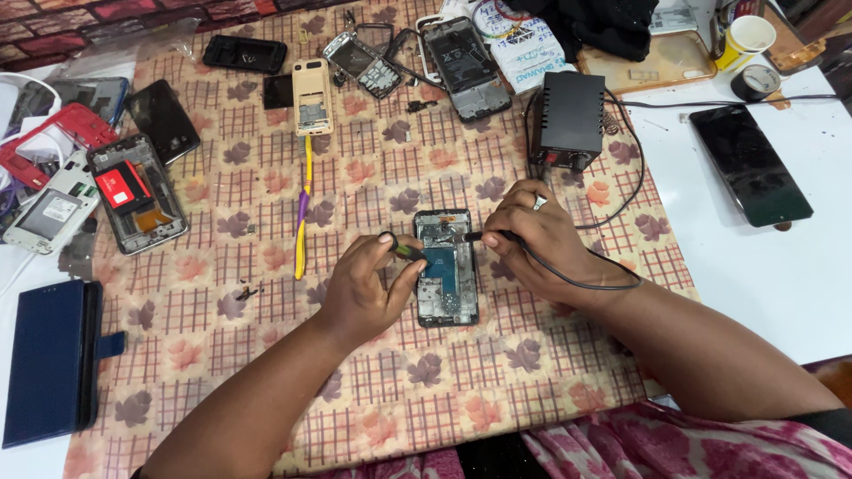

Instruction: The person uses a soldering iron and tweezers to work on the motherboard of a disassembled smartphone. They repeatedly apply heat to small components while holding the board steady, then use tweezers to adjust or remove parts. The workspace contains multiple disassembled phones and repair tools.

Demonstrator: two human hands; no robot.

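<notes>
An opened phone [446,266] with its circuit board bare lies on the checked cloth [266,355] in front of me. My left hand [366,284] rests at its left edge and grips a small dark tool with a green tip [404,249], pointed at the board. My right hand [532,235], a ring on one finger, holds a black corded soldering iron [479,237], its tip on the upper part of the phone. Its cable [577,282] loops over my right wrist.
A black soldering station box [568,120] stands just behind the phone. Several dismantled phones and parts lie at the far and left sides, with a yellow-purple tool [303,217] and a dark blue wallet case [44,359]. A black phone [750,164], tape roll and cup lie at right.
</notes>
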